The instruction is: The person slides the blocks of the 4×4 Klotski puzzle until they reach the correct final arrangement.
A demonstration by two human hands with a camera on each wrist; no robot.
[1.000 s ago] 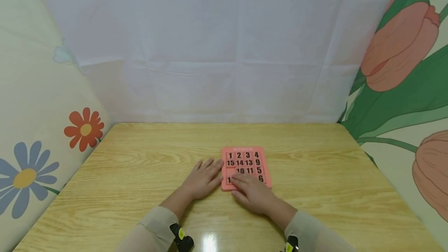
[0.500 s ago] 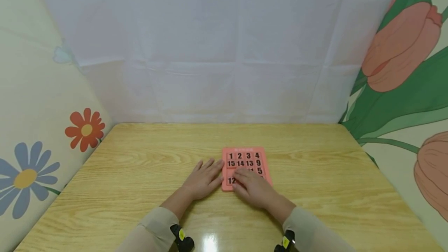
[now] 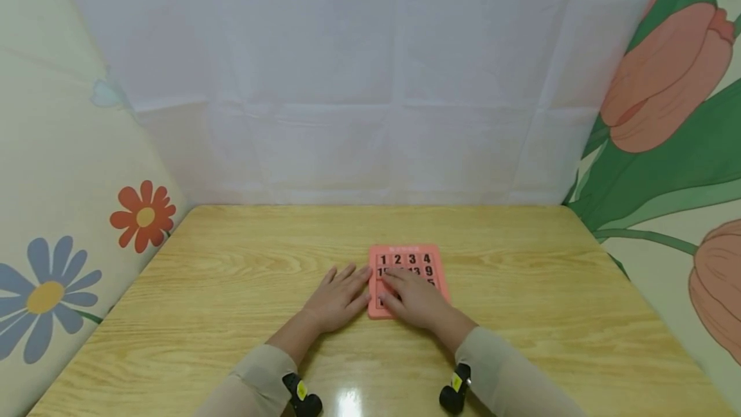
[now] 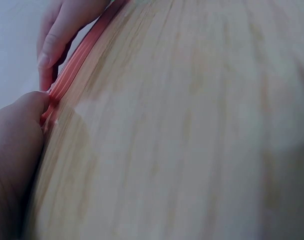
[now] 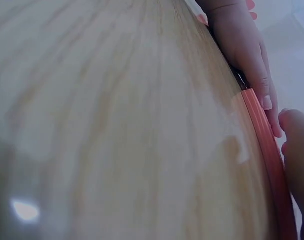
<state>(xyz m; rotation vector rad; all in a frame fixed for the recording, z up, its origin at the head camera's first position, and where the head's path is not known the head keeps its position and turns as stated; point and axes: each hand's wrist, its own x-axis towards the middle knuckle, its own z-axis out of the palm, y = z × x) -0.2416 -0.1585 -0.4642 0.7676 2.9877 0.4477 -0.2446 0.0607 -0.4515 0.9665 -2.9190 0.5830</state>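
Note:
A pink number sliding puzzle [image 3: 411, 259] with black-numbered tiles lies flat on the wooden table. Its top row reads 1, 2, 3, 4. My left hand [image 3: 336, 301] rests on the table with its fingers extended, fingertips against the puzzle's left edge. Over the tiles lies my right hand [image 3: 421, 301], its fingertips touching around the left part of the second row and its thumb lower down. It hides most of the lower rows. The wrist views show the puzzle's pink side edge [image 4: 79, 60] low between the two hands, with the right hand [image 5: 297, 150] above it.
The wood-grain table [image 3: 260, 237] extends around the puzzle on all sides. A white cloth backdrop [image 3: 370, 82] stands behind it. Flower-printed sheets hang at left and right. Each wrist wears a black device [image 3: 302, 394] with a yellow mark.
My right hand has slid away from me over the tiles, from the bottom row up to the second row, covering different numbers. My left hand has stayed at the puzzle's edge.

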